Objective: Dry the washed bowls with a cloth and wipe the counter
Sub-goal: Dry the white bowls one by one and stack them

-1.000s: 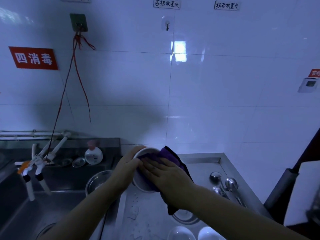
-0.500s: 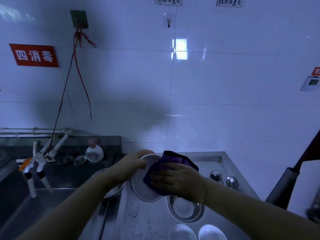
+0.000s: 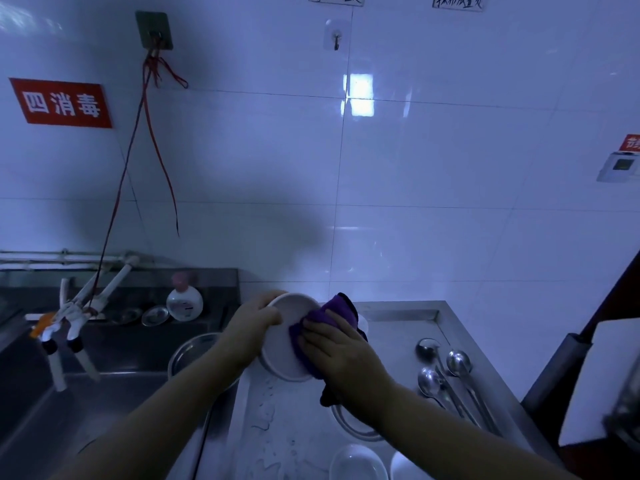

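Fingers of the left hand (image 3: 252,325) curl over a white bowl's (image 3: 282,344) rim, tilting it above the wet counter (image 3: 277,431).
Right hand (image 3: 341,351) lies with fingers spread flat, pressing a purple cloth (image 3: 337,308) against the bowl. It looks rigid, breakable and probably slick while damp, so the rim is the safest hold; the soft cloth moulds to its curve.
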Action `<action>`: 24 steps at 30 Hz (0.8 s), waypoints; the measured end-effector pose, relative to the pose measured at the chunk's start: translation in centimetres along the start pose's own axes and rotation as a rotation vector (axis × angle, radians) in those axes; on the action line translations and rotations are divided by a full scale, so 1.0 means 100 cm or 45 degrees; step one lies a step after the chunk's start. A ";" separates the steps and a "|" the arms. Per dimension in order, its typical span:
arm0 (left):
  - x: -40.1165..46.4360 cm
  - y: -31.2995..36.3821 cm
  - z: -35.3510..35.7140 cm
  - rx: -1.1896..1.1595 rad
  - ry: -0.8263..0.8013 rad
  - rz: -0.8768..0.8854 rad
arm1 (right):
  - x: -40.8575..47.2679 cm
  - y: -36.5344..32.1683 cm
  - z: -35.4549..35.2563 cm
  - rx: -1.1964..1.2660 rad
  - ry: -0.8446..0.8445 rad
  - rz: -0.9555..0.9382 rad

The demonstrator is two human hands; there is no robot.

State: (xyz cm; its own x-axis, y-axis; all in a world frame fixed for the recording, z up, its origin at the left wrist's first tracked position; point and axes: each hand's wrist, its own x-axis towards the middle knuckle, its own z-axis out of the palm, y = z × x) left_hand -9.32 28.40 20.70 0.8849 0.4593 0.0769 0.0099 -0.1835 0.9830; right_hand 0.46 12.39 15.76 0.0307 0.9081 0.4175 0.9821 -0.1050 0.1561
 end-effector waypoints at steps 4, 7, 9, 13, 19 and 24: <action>0.002 -0.013 0.006 -0.043 0.145 0.052 | 0.000 -0.032 0.008 0.200 0.341 0.213; 0.005 -0.018 0.009 -0.056 0.159 0.015 | 0.004 -0.045 0.009 0.283 0.448 0.282; 0.008 -0.019 0.007 0.037 0.109 -0.102 | 0.004 -0.040 0.005 0.289 0.381 0.213; 0.010 -0.017 -0.016 0.308 -0.210 -0.288 | 0.003 -0.015 -0.011 0.443 0.131 0.196; 0.007 -0.009 -0.042 1.039 -0.499 0.307 | 0.001 0.014 -0.021 0.863 -0.207 0.461; 0.004 -0.004 -0.034 1.118 -0.658 0.353 | 0.002 0.027 -0.028 1.026 -0.189 0.493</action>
State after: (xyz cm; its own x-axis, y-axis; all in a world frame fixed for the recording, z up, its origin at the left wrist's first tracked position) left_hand -10.55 31.62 20.88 0.9965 -0.0834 -0.0034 -0.0724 -0.8847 0.4604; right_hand 2.59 11.10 18.78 0.3543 0.9173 0.1819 0.7290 -0.1491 -0.6681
